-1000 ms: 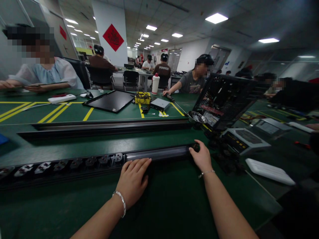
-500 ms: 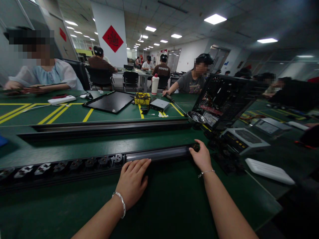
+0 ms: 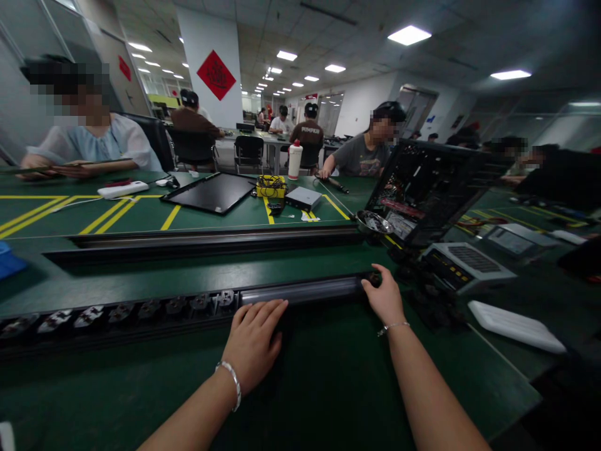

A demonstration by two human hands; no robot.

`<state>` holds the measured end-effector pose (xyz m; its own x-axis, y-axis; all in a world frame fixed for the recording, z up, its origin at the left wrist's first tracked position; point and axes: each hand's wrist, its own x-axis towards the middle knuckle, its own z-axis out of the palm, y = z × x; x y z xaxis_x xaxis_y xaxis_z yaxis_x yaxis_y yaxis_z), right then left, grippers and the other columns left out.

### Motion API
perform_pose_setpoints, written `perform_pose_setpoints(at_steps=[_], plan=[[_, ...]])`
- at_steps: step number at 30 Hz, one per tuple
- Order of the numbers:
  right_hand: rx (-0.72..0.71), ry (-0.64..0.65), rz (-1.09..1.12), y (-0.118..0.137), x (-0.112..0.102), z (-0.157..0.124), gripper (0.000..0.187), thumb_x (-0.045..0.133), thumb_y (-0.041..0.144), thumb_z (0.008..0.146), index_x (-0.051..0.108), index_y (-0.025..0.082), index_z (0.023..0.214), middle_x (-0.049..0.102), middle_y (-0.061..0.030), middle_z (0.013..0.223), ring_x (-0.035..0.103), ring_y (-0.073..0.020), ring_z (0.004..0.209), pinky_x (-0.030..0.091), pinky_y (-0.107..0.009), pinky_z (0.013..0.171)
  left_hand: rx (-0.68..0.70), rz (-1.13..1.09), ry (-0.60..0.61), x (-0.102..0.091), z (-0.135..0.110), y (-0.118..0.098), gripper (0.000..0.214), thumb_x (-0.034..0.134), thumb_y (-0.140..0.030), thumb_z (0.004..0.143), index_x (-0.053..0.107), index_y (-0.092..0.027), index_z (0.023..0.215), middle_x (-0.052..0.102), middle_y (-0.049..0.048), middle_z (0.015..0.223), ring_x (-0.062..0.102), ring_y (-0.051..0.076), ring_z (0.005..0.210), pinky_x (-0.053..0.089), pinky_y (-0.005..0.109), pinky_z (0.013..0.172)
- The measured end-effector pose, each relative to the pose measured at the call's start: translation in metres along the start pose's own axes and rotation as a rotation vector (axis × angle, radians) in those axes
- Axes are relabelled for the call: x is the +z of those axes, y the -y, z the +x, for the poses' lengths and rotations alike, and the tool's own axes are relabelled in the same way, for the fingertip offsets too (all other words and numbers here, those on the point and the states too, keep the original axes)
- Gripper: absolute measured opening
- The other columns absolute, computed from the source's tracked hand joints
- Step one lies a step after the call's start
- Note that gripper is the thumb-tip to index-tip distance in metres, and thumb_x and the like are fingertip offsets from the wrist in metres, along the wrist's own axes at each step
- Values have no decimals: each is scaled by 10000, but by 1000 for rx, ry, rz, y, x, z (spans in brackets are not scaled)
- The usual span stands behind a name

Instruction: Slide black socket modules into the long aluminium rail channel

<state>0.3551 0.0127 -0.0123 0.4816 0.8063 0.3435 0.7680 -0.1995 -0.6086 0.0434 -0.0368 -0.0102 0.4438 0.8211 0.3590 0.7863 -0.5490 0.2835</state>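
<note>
A long black rail point(image 3: 305, 290) runs across the table in front of me. Its left part holds a row of several black socket-like modules with metal contacts point(image 3: 89, 317); the right part is a smooth, bare channel. My left hand point(image 3: 253, 341) rests palm down on the rail's near edge, just right of the last module, with its fingers stretched out together. At the rail's right end, my right hand point(image 3: 385, 294) curls thumb and fingers around the tip. Part of that end is hidden by the hand.
Two black rails point(image 3: 211, 241) lie farther back. To the right stand an open computer case point(image 3: 417, 188), a metal bowl point(image 3: 374, 222), a grey power supply point(image 3: 469, 266) and a white bar-shaped object point(image 3: 516, 326). Across the table, a co-worker's hand point(image 3: 327, 168) is by a screwdriver point(image 3: 339, 186).
The view has shifted slightly, so everything sits a little farther right. Both my hands keep their places on the rail. The co-worker's screwdriver across the table has changed its angle.
</note>
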Motion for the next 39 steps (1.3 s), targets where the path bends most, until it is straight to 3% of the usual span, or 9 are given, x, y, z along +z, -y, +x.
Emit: perform_pose_setpoints(at_steps=[33,39], plan=[[34,-33,23,-3,-1,3,484,544,331,685,522,216,1155,577,-84,1098,528,-259,1025,405,-394,877,-8,-6,-6,-1,0,-2,544,485,-158,776,407,-282,1300,536,19,1270,463,217,1133,289,429,980],[70,-26,10,1,-3,2,479,544,299,686,516,209,1156,515,-110,1221,475,-280,1126,370,-428,936,-16,-1,1,-2,1,-2,529,481,-160,784,408,-290,1291,528,-4,1280,457,211,1142,283,424,977]])
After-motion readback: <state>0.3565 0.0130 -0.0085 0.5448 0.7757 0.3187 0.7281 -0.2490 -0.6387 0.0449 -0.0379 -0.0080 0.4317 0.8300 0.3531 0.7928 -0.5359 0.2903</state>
